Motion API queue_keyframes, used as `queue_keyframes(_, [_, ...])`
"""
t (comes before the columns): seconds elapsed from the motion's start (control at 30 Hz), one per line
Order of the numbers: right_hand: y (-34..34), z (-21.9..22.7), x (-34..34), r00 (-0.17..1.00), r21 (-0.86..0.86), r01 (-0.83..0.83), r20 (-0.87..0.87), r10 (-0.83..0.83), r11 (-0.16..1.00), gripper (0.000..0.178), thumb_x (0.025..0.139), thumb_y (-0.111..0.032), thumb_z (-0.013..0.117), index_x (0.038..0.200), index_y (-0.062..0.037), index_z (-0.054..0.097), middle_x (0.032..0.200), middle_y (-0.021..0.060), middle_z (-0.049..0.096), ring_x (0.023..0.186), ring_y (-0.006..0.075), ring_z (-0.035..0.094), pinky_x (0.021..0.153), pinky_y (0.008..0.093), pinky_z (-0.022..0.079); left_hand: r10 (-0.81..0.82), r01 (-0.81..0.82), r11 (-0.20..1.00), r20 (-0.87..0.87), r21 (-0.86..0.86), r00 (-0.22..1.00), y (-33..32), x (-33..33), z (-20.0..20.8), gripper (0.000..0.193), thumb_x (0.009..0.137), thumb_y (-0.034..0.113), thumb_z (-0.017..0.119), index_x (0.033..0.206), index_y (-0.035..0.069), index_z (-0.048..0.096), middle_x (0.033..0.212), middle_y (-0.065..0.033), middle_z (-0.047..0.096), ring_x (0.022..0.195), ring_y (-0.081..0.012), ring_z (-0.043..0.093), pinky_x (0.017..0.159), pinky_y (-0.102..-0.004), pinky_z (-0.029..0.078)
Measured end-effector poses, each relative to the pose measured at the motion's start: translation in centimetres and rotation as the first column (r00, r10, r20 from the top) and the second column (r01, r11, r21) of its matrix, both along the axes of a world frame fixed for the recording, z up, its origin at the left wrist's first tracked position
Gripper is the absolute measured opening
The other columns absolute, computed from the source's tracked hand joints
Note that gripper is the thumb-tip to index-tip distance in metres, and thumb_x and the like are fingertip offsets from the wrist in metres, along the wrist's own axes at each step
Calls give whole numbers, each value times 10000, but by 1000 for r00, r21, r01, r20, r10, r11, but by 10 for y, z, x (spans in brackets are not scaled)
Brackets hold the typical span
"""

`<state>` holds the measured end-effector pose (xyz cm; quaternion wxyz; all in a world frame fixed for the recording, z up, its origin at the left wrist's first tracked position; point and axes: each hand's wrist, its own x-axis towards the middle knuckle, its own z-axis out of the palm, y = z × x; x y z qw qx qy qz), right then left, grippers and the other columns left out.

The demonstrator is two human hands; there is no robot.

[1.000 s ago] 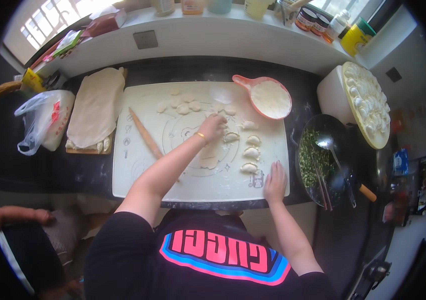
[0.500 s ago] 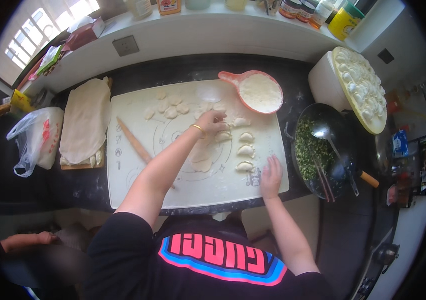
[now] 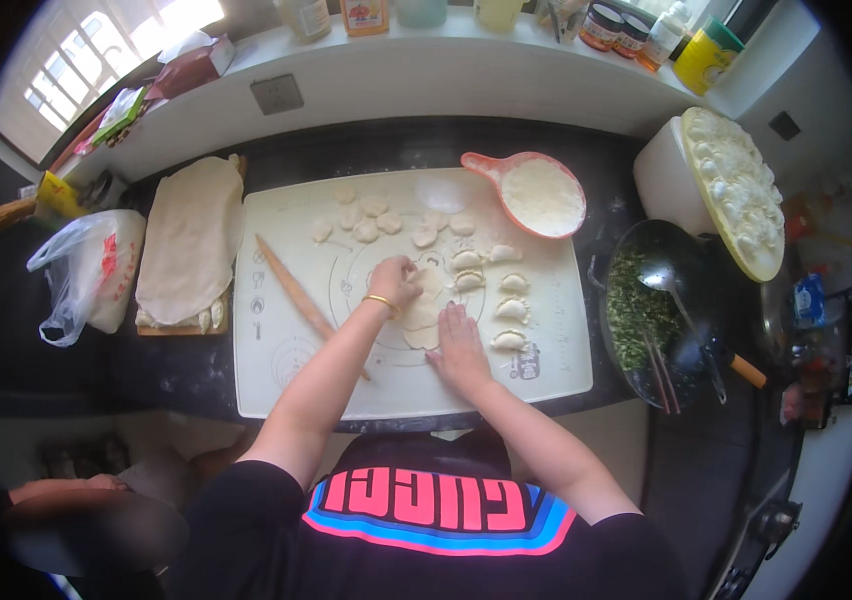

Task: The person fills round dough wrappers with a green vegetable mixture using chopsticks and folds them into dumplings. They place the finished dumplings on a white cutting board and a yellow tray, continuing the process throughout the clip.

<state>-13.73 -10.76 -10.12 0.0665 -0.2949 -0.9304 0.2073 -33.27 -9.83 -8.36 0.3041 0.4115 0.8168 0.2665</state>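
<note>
Flat round dumpling wrappers (image 3: 422, 322) lie in an overlapping group on the white mat (image 3: 276, 225). My left hand (image 3: 394, 281), a gold bangle at its wrist, is at their upper left edge, its curled fingers closed on a wrapper; the fingertips are partly hidden. Close by, my right hand (image 3: 463, 357) rests with fingers stretched out, fingertips at the wrappers' right edge. Folded dumplings (image 3: 512, 310) stand in a column right of it, several more above. Small flattened dough pieces (image 3: 365, 230) lie farther back. A wooden rolling pin (image 3: 291, 287) slants beneath my left forearm.
A red-rimmed bowl of flour (image 3: 544, 196) sits at the mat's far right corner. Farther right are a wok of chopped green filling (image 3: 631, 310) and a tray of dumplings (image 3: 736, 190). Left stand a dough-covered board (image 3: 186, 240) and a plastic bag (image 3: 96, 270). Another person's arm shows lower left.
My left hand has moved left and nearer, from the dumplings to the wrappers. My right hand has come left from the mat's right side to the wrappers. The view has shifted slightly.
</note>
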Motion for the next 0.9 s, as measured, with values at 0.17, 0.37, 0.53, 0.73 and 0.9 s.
queue_keyframes(0.17, [17,3,-3,796,-553,179,-405,-450,814,513,827,-188,595,1247,29,396,1204,206,454,1096,278,469,907,380,390,-77,-45,924,299,381,951,-20,8,13,215,703,73,672,879,-1,574,769,-87,613,717,-168,601,651,-284,482])
queue_keyframes(0.37, [46,50,2,516,-919,-120,-381,-767,375,169,835,-129,613,935,6,593,804,27,623,707,80,568,655,218,464,-154,-240,873,707,424,690,-41,56,63,184,801,75,617,934,-46,578,792,-72,635,689,-105,594,603,-224,476])
queue_keyframes(0.53, [62,90,48,700,-665,-6,-536,-472,747,127,826,-96,603,870,22,615,747,38,624,683,82,563,621,221,452,-198,-103,903,616,418,762,-36,91,79,243,855,170,569,950,-48,622,795,-57,632,723,-127,610,649,-255,513])
queue_keyframes(0.73, [103,146,120,741,-677,-90,-536,-405,731,118,853,-86,572,865,27,606,747,19,611,678,61,543,609,210,449,-317,-169,874,797,456,514,-5,161,98,333,869,277,559,998,-27,603,842,-62,622,735,-121,609,649,-253,514])
queue_keyframes(0.9, [132,166,191,743,-612,-76,-561,-365,787,113,834,-89,584,837,19,617,717,27,616,668,67,544,588,228,438,-371,-63,871,737,487,565,29,242,116,354,866,290,566,1011,-31,596,870,-55,616,744,-114,600,680,-249,504])
